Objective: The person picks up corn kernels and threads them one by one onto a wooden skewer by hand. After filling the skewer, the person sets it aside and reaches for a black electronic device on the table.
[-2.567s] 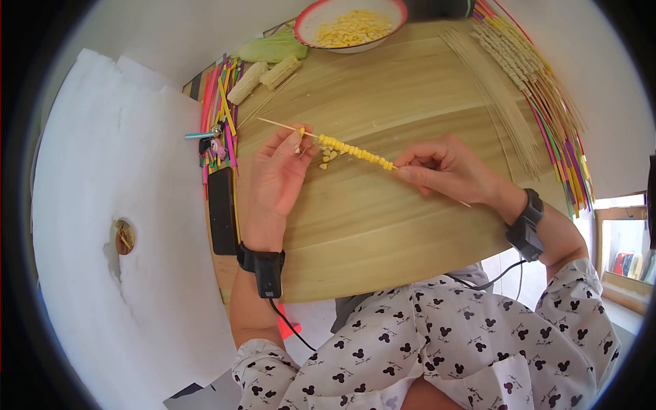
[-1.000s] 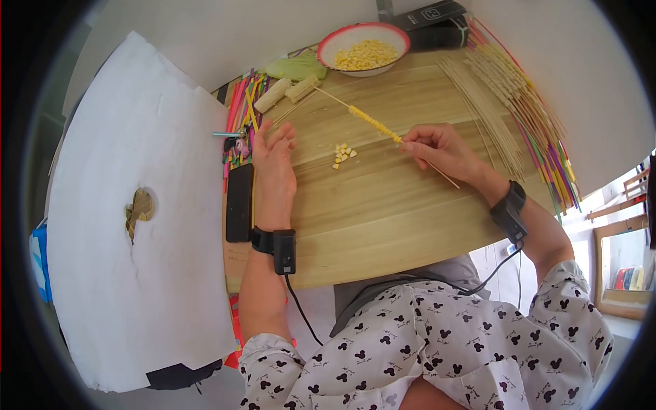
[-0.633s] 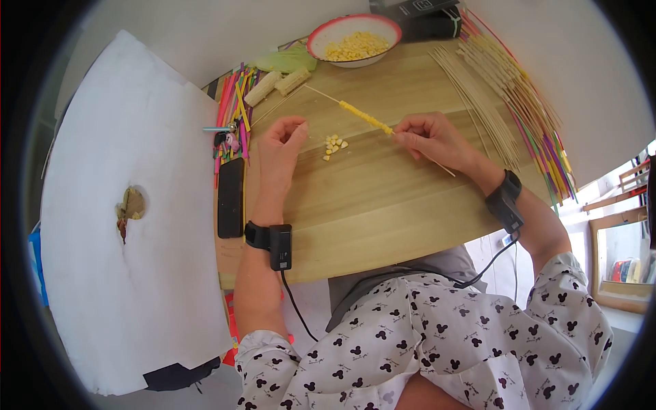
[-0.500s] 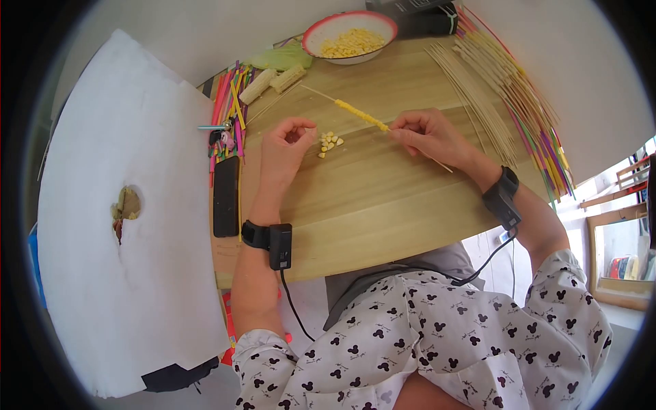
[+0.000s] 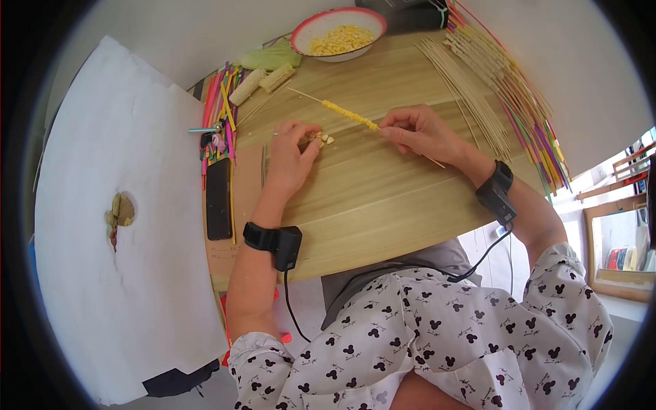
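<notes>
My right hand [image 5: 425, 133] pinches a thin bamboo skewer [image 5: 304, 96] near its lower end. Yellow corn kernels [image 5: 348, 115] are threaded in a row along its middle, and the bare tip points up and left. Over a small pile of loose corn kernels [image 5: 328, 140] on the table, my left hand [image 5: 292, 152] has its thumb and index finger curved with a gap between them. Part of the pile is hidden by those fingers. Whether a kernel touches the fingertips is too small to tell.
A red-rimmed bowl [image 5: 374, 39] of kernels stands at the back. Two stripped corncobs [image 5: 262, 84] lie at the back left, near coloured sticks [image 5: 225, 102] and a phone [image 5: 219, 198]. Bare skewers [image 5: 465, 96] and colour-ended sticks [image 5: 509, 82] lie at right. A white board [image 5: 75, 273] is at left.
My left hand has moved right onto the loose kernels, and its thumb and finger have spread. My right hand still holds the skewer; the whole view has shifted slightly.
</notes>
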Available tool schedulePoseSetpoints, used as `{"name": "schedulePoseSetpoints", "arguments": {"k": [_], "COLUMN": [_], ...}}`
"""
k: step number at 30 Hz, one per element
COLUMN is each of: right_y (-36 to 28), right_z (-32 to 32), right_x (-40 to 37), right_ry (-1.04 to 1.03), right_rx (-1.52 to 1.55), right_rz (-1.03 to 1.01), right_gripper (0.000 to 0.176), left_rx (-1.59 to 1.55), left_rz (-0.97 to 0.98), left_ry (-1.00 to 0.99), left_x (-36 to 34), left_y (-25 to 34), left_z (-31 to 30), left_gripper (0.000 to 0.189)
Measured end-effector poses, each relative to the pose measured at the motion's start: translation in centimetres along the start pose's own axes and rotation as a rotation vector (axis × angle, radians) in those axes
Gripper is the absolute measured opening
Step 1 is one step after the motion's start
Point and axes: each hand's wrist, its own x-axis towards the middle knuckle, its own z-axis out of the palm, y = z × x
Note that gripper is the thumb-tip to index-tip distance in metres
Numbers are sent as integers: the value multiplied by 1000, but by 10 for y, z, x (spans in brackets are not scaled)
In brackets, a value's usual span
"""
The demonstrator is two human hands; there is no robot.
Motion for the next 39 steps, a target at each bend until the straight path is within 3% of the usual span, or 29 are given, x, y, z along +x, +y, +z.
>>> {"name": "schedulePoseSetpoints", "arguments": {"k": [6,11,14,27,39], "right_y": [-6,-2,-3,-5,-13], "right_z": [1,3,4,9,10], "right_x": [-2,-1,-2,-6,-9], "right_ry": [-9,-14,-18,-21,-18], "right_rx": [9,15,6,27,-6], "right_rz": [14,9,18,75,168], "right_gripper": [17,17,17,16,15], "left_rx": [-126,-462,-573,-505,-701], "left_rz": [-156,-403,-444,-479,-537], "left_ry": [-49,-52,-54,22,157], "left_x": [0,1,1,2,3], "left_y": [-3,-6,-8,-12,-11], "left_z": [-2,-4,-7,-14,-18], "left_gripper": [15,13,15,14,17]}}
